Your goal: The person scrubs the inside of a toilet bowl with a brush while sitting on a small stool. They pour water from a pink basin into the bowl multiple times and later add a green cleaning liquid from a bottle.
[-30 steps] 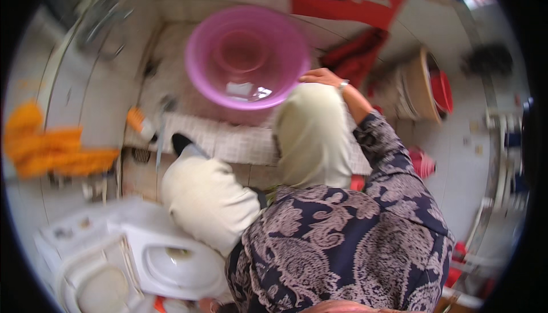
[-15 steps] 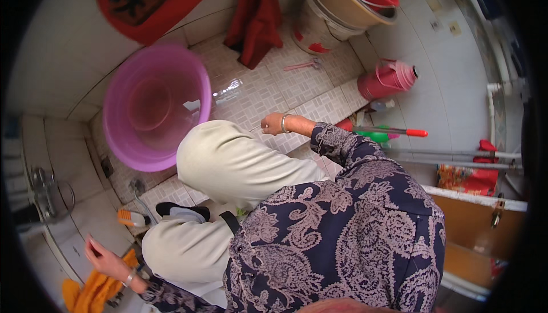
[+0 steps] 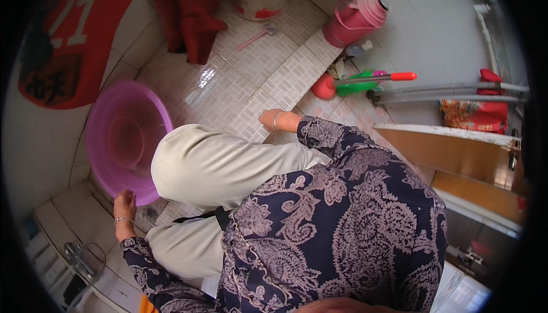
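On the left, a wide purple basin (image 3: 94, 141) stands on the tiled floor with what looks like some water in it. My left hand (image 3: 124, 205) is at the basin's near rim, its fingers curled in. Whether they grip the rim is hidden by the back of the hand. My right hand (image 3: 270, 120) hovers or rests beyond my right thigh, near the raised tiled ledge (image 3: 285, 79). Its fingers are loosely folded, and nothing shows in them. My bent knee, in pale trousers (image 3: 200, 159), covers part of the basin's right side.
A red cloth (image 3: 108, 13) hangs at far left beside a red garment (image 3: 191, 27). Further right are a bucket (image 3: 262, 7), a pink-handled tool (image 3: 257, 37), a pink thermos (image 3: 354, 24) and a plunger (image 3: 324, 87). Pipes, a wooden panel (image 3: 451, 156) and a tap (image 3: 77, 253) flank me.
My left hand has moved forward from above the orange cloth to the basin's near rim. The view has shifted right and turned; my right hand stays beside my thigh.
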The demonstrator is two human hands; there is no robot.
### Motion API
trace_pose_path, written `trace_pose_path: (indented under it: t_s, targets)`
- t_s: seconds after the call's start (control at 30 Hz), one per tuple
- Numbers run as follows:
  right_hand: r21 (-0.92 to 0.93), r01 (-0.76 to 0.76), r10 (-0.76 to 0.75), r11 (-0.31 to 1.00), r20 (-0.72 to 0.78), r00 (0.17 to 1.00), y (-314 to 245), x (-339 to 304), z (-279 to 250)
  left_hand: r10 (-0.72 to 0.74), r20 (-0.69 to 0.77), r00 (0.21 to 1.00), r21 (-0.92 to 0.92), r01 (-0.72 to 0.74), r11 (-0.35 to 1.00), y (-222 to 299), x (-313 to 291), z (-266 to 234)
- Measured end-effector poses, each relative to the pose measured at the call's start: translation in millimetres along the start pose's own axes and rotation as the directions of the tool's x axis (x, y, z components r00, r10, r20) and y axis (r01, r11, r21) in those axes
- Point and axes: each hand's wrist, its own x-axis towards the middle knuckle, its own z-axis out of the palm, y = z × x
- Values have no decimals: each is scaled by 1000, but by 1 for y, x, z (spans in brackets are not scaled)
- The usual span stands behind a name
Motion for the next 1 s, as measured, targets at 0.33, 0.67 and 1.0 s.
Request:
trace_pose_path:
  t_s: [0.33, 0.67, 1.0]
  targets:
    - [57, -157, 156, 986, 11, 988, 65, -6, 66, -205, 108, 973, -105, 216, 971, -90, -25, 28]
    - [561, -657, 706, 504, 172, 687, 206, -63, 155, -417, 255, 873, -346, 485, 803, -114, -41, 47]
    - [507, -292, 360, 811, -39, 932, 248, -36, 157, -345, 310, 886, -329, 440, 836, -105, -6, 40]
